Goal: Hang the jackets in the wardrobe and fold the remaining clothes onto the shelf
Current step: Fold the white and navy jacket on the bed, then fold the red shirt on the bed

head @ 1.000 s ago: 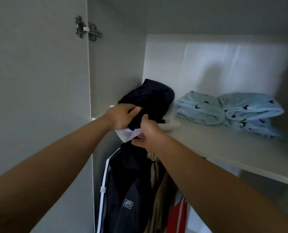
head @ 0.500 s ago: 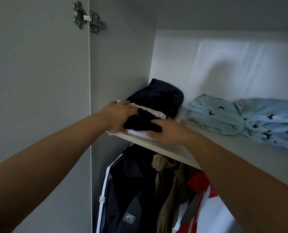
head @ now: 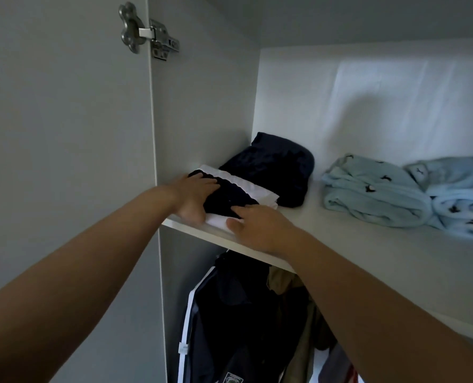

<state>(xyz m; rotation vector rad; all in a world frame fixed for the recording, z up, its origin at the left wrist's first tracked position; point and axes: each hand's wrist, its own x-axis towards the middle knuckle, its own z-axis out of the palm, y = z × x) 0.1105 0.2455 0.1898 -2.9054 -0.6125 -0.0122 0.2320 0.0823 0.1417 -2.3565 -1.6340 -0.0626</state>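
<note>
Grey-white laminate forms the wardrobe door (head: 64, 134), which is standing open to the left of both grips, and the shelf (head: 368, 261), which is running beneath them and away to the right. Below the grips, a navy jacket (head: 230, 327) with white piping is hanging beside a tan garment (head: 299, 355). Well to the right of the right grip, two pale blue fleece bundles (head: 373, 194) with small dark motifs are lying folded on the shelf, touching each other. Just beyond the grips, a folded navy garment (head: 276, 167) is sitting near the back wall. The folded black-and-white garment (head: 230, 197) is lying at the shelf's front left corner, touching the navy one behind it and spanning the space between the two grips. The left grip (head: 194, 197) is lying with fingers stretched flat over the garment's left end, pressing rather than clasping. The right grip (head: 260, 228) is resting with straight fingers at the garment's near right corner, index tip on the dark fabric, enclosing nothing. Above the left grip, a metal hinge (head: 147, 31) is sitting on the door's edge.
</note>
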